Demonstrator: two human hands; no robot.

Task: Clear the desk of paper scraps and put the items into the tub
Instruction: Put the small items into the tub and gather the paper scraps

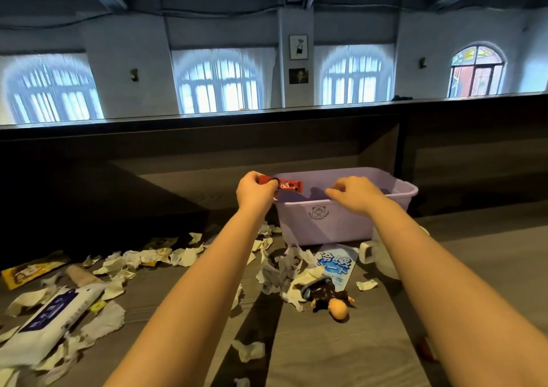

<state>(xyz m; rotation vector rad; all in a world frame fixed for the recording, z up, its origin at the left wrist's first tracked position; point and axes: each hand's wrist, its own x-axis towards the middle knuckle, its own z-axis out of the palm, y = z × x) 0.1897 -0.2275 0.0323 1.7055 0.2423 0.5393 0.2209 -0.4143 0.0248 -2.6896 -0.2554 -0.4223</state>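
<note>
A left hand [255,191] pinches one end of a red snack packet [286,185] just above the left corner of the lilac tub [341,226], and the packet's free end reaches over the rim. The right hand [354,194] hovers over the tub's near rim, fingers curled (whether it holds anything cannot be told). In front of the tub, paper scraps [184,257], a blue-and-white sachet [336,266] and a toppled figurine [329,296] litter the surface [341,354].
</note>
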